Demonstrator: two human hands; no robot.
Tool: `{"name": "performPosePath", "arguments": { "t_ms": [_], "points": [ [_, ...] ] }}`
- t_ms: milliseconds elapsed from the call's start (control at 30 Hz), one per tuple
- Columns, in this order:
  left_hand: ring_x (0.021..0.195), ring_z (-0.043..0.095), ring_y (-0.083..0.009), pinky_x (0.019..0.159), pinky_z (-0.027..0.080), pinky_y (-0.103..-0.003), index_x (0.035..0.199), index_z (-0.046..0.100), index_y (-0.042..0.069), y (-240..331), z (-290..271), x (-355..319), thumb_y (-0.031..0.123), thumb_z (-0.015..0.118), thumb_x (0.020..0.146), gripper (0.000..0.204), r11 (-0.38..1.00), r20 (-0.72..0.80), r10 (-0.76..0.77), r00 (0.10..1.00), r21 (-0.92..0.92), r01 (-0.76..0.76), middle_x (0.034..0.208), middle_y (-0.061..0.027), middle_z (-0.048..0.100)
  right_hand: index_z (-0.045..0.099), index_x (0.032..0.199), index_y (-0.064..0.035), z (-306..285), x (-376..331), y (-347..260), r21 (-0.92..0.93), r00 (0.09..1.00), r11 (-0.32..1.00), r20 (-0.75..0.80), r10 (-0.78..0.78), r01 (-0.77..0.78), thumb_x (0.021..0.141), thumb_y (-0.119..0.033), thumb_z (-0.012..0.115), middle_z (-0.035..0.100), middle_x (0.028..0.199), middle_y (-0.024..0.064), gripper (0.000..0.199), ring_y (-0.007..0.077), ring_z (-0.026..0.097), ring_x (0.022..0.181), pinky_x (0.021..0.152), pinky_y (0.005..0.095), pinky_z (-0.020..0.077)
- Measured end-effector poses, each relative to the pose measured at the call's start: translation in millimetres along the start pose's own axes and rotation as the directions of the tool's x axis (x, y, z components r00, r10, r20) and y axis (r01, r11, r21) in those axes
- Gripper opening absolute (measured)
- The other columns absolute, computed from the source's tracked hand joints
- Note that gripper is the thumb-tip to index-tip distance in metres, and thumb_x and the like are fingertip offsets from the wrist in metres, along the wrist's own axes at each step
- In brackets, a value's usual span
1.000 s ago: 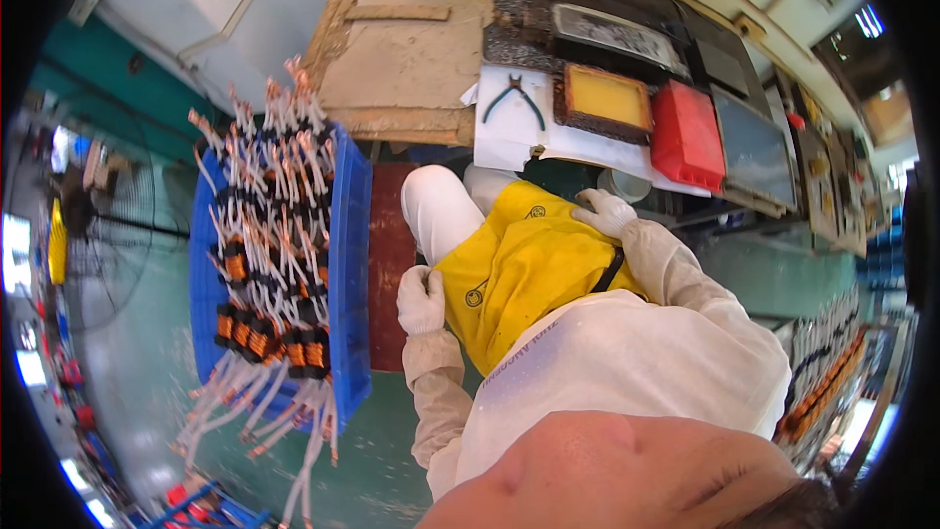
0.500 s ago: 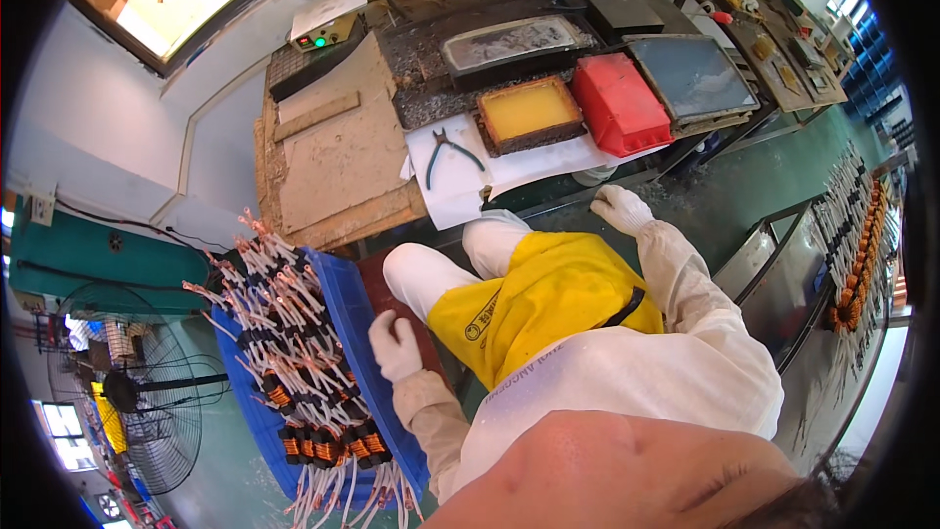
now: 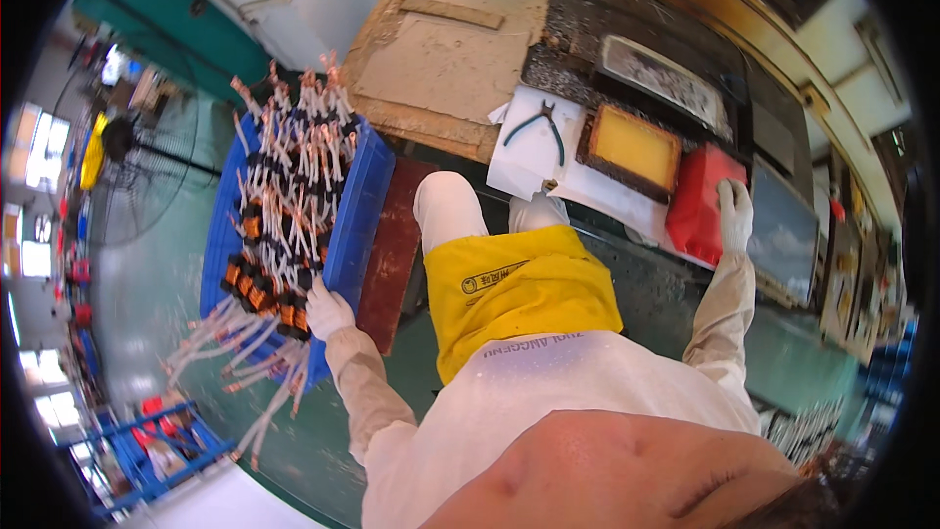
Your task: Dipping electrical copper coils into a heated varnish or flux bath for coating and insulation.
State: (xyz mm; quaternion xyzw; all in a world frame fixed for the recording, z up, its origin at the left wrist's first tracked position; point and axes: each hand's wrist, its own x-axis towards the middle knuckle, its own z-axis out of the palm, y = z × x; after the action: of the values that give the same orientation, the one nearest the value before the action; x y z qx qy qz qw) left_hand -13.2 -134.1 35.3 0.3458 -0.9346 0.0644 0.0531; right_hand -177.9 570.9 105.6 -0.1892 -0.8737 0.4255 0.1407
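Observation:
My left hand, in a white glove, reaches over the near-right rim of a blue crate. Its fingers look stretched out against the copper-wound coils with black ends and pale leads. Several such coils fill the crate, their bare copper lead tips pointing up at the far end. My right hand, also gloved in white, is at the right side of a red plastic box on the workbench. Its fingers are bent over the box's edge; the fingertips are partly hidden.
Green-handled cutting pliers lie on white paper, left of a tray of yellow material. Behind it is a metal-rimmed pan with a grey surface. A brown board stands beside the crate. A black fan is at far left.
My left hand has moved from outside the crate to the coils over its rim. My right hand has gone forward and right to the red box. The view has turned left.

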Motion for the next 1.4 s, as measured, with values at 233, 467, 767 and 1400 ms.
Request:
{"name": "performPosePath", "arguments": {
  "t_ms": [233, 467, 767, 1400],
  "points": [
    [0.12, 0.058, -0.0315, 0.095, 0.049, -0.046, 0.127, 0.053, 0.016, 31.8, -20.4, 46.9, 0.013, 0.051, 0.089, 0.039, 0.941, 0.454, -0.313, 0.834, 0.03, 0.337, 0.128, -0.0126, 0.06, 0.065, 0.104, 0.0011, 17.0, 3.8, 29.4, 0.108, 0.995, 0.992, -0.078, -0.059, 0.068, 0.096, -0.027, 0.057, 0.064, 0.085, 0.0038, 0.03, 0.0118, 0.054, 0.073, 0.07, 0.027, 0.0467],
    [0.12, 0.058, -0.0312, 0.099, 0.047, -0.044, 0.13, 0.054, 0.012, 56.5, -35.6, 56.4, 0.014, 0.051, 0.088, 0.042, 0.922, 0.497, -0.357, 0.791, 0.049, 0.385, 0.126, -0.0167, 0.061, 0.064, 0.098, -0.0041, 15.4, 7.1, 39.2, 0.368, 0.998, 0.93, -0.051, 0.024, -0.004, 0.096, -0.024, 0.058, 0.059, 0.082, -0.0023, 0.021, 0.005, 0.044, 0.065, 0.06, 0.0209, 0.038],
    [0.12, 0.052, -0.0399, 0.102, 0.042, -0.046, 0.143, 0.04, 0.019, -45.5, -19.1, 7.0, 0.024, 0.064, 0.071, 0.076, 0.945, 0.28, -0.023, 0.96, -0.307, 0.112, 0.127, -0.0235, 0.056, 0.062, 0.111, -0.0007, 76.9, -5.1, -61.0, 0.325, 0.969, 0.916, -0.014, -0.245, 0.236, 0.094, -0.013, 0.059, 0.063, 0.109, 0.008, 0.021, 0.0168, 0.057, 0.102, 0.094, 0.0301, 0.0443],
    [0.112, 0.063, -0.0289, 0.092, 0.052, -0.043, 0.115, 0.068, 0.025, -57.8, -37.7, -16.5, 0.019, 0.053, 0.089, 0.031, 0.858, 0.484, -0.482, 0.731, 0.088, 0.507, 0.119, -0.0096, 0.067, 0.074, 0.104, -0.0105, 504.5, -207.1, -338.1, -0.095, 0.043, -0.073, 0.852, -0.521, 0.993, 0.087, -0.015, 0.057, 0.07, 0.108, 0.0051, 0.024, 0.0216, 0.065, 0.102, 0.085, 0.0437, 0.0426]
  ]
}}
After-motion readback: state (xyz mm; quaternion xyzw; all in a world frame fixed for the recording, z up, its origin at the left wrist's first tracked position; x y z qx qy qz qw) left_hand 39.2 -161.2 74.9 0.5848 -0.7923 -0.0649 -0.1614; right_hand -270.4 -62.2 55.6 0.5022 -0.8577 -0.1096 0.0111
